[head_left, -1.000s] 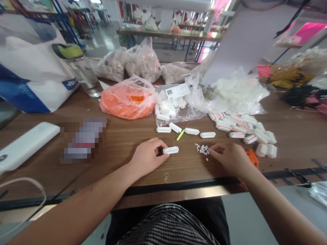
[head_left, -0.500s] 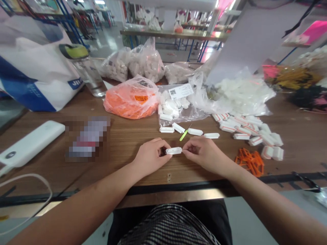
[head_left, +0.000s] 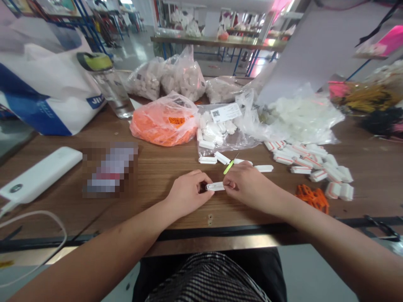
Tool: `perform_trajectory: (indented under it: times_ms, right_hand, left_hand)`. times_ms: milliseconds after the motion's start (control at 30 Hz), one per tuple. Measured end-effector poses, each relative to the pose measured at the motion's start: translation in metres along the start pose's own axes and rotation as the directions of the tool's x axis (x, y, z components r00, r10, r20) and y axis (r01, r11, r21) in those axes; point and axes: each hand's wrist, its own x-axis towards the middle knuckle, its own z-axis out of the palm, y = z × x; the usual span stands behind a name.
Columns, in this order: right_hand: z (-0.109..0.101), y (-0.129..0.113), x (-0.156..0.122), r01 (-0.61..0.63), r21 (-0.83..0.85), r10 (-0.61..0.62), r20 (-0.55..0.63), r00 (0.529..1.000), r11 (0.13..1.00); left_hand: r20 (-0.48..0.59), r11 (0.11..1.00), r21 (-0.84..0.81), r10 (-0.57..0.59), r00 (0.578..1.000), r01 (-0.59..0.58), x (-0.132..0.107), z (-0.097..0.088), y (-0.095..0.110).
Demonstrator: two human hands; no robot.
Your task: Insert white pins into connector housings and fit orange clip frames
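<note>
- Left hand (head_left: 187,192) pinches the white piece (head_left: 215,186) at nine o'clock; best held steady.
- Right hand (head_left: 247,183) curls at three o'clock, can't tell its grip; light touch suits.

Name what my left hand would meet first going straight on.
Past the white piece it holds, the left hand would likely meet the right hand, at the piece's other end; depth is unclear.

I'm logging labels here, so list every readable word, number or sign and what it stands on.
"JI", rest unclear: blue label on the white-and-blue bag.
QR code: white label on the clear bag; its print is too small to read.
Too blurred: lettering on the first bag's blue panel; mark on the white device.
</note>
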Motion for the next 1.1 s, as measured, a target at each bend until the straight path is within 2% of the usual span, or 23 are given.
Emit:
perform_trajectory:
  times_ms: [233, 433, 667, 800, 867, 933, 1000, 1033, 1100]
  right_hand:
    - [-0.002, -0.003, 0.005, 0.026, -0.142, -0.019, 0.051, 0.999, 0.99]
    - [-0.003, -0.009, 0.0, 0.11, -0.236, -0.087, 0.104, 0.991, 0.965]
    - [0.005, -0.006, -0.02, 0.103, -0.163, -0.118, -0.084, 0.989, 0.981]
    - [0.015, -0.013, -0.023, 0.131, -0.285, -0.181, -0.157, 0.971, 0.95]
    - [0.017, -0.014, -0.026, 0.125, -0.267, -0.181, -0.197, 0.964, 0.956]
    - [0.015, -0.007, -0.034, 0.073, -0.132, -0.106, -0.262, 0.959, 0.989]
    - [0.009, 0.008, -0.046, -0.053, 0.025, 0.059, -0.331, 0.942, 0.998]
    - [0.005, 0.018, -0.053, -0.153, 0.061, 0.164, -0.363, 0.917, 0.986]
    - [-0.002, 0.038, -0.065, -0.354, 0.075, 0.361, -0.264, 0.894, 0.932]
  left_hand:
    - [-0.001, 1.0, 0.002, -0.004, 1.0, 0.004, 0.0, 0.0, 0.0]
    - [0.0, 1.0, -0.009, -0.018, 1.0, 0.018, -0.001, 0.0, 0.003]
    - [-0.003, 1.0, -0.008, 0.002, 1.0, -0.002, -0.001, 0.0, 0.001]
    - [-0.003, 1.0, -0.008, -0.005, 1.0, 0.005, -0.001, 0.0, 0.0]
    - [-0.008, 1.0, -0.007, 0.005, 1.0, -0.005, -0.001, 0.0, 0.0]
    - [-0.01, 1.0, -0.009, 0.014, 1.0, -0.014, -0.001, 0.0, 0.0]
    - [-0.006, 1.0, -0.009, 0.012, 1.0, -0.012, -0.001, -0.001, 0.0]
    - [-0.002, 1.0, -0.008, 0.013, 1.0, -0.013, -0.001, -0.001, -0.001]
    - [0.002, 1.0, -0.004, 0.018, 1.0, -0.018, 0.0, -0.001, -0.001]
